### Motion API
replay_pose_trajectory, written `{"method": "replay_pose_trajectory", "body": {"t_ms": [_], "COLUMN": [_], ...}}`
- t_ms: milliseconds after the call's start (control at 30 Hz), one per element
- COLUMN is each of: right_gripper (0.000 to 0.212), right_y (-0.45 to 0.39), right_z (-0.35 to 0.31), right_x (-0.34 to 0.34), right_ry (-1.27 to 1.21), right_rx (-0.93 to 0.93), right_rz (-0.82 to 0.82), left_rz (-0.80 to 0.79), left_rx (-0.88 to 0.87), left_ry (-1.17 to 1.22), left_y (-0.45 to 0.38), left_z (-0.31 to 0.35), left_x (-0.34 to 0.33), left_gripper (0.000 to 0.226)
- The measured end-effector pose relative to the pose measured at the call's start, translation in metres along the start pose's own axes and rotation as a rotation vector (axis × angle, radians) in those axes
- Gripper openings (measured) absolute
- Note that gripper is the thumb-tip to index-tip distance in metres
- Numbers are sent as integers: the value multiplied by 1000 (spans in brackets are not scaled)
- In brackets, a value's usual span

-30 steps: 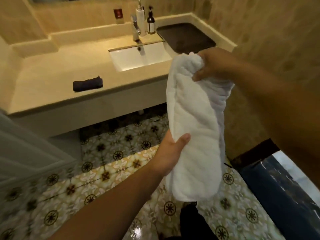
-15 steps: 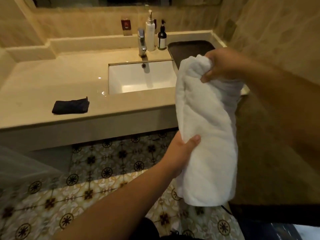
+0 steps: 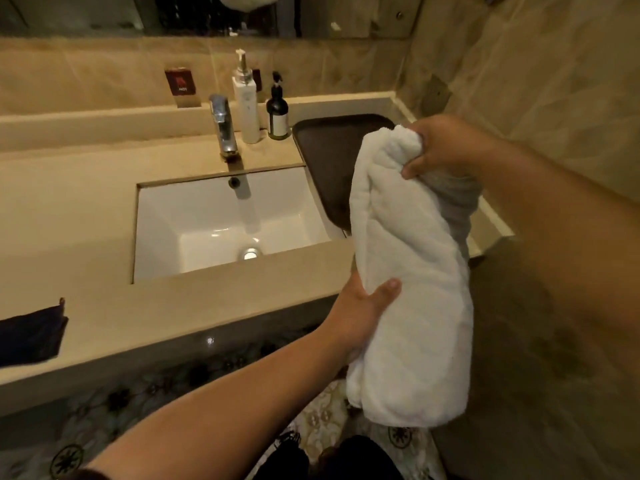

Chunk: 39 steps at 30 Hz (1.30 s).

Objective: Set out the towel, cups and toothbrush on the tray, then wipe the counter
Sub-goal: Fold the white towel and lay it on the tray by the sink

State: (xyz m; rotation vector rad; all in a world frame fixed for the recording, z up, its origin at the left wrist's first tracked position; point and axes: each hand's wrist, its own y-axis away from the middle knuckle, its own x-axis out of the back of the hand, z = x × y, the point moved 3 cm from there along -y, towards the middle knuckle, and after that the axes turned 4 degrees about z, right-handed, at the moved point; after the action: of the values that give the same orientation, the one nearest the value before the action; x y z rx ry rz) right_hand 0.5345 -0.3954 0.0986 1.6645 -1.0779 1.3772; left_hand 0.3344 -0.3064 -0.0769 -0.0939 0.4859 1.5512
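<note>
The white towel [image 3: 408, 271] was a thick, fluffy terry bundle, loosely rolled into a long soft cylinder and held upright in the air in front of the counter edge, its upper part overlapping the tray in view. The right hand [image 3: 446, 147] gripped its top end, fingers curled into the bunched cloth. The left hand [image 3: 360, 313] clasped it lower down from the left side, thumb pressed across the front; the remaining fingers were hidden behind the roll. The lower end hung free below that hand.

The tray [image 3: 325, 157] was dark, rectangular with rounded corners and a raised rim, lying on the beige stone counter [image 3: 86, 209] right of the sink; its right and near portions were covered by the towel. The sink [image 3: 221, 220] was a white glossy rectangular basin under a chrome faucet [image 3: 223, 126]. Behind stood a tall white pump bottle [image 3: 246, 102] and a shorter dark pump bottle [image 3: 277, 114]. A dark folded cloth [image 3: 31, 336] lay near the counter's front, cut off by the left frame edge. The patterned floor tiles [image 3: 69, 438] were dim and hard to make out.
</note>
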Motion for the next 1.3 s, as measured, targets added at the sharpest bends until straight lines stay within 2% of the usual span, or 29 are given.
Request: {"method": "replay_pose_trajectory", "body": {"t_ms": [267, 500, 633, 733, 833, 900, 967, 1033, 1167, 1233, 1300], "right_gripper": [55, 53, 55, 49, 41, 37, 35, 43, 58, 64, 65], "right_y": [-124, -244, -306, -345, -375, -389, -397, -402, -409, -406, -392], "right_z": [38, 66, 82, 96, 107, 116, 130, 143, 152, 161, 170], "right_x": [-10, -28, -49, -64, -83, -103, -131, -162, -186, -184, -180], "right_ry": [110, 173, 254, 273, 301, 350, 358, 347, 409, 423, 448], "right_rx": [39, 177, 215, 231, 284, 292, 262, 244, 300, 283, 243], "right_rz": [-43, -102, -140, -159, -131, -141, -169, -167, -59, -11, 88], "left_rz": [90, 269, 320, 330, 343, 391, 437, 486, 503, 506, 530], "left_rx": [47, 92, 118, 131, 156, 186, 251, 313, 321, 328, 263], "left_ry": [68, 78, 132, 224, 208, 79, -233, -515, -742, -871, -990], "left_y": [-109, -216, -276, -316, -351, -370, -384, -390, -391, -391, -388], "left_z": [25, 39, 39, 35, 27, 20, 9, 1, -3, -5, -2], "left_x": [-8, -21, -28, -32, -30, -26, -20, -13, -12, -13, -12], "left_gripper": [40, 42, 44, 44, 44, 45, 50, 53, 54, 56, 61]}}
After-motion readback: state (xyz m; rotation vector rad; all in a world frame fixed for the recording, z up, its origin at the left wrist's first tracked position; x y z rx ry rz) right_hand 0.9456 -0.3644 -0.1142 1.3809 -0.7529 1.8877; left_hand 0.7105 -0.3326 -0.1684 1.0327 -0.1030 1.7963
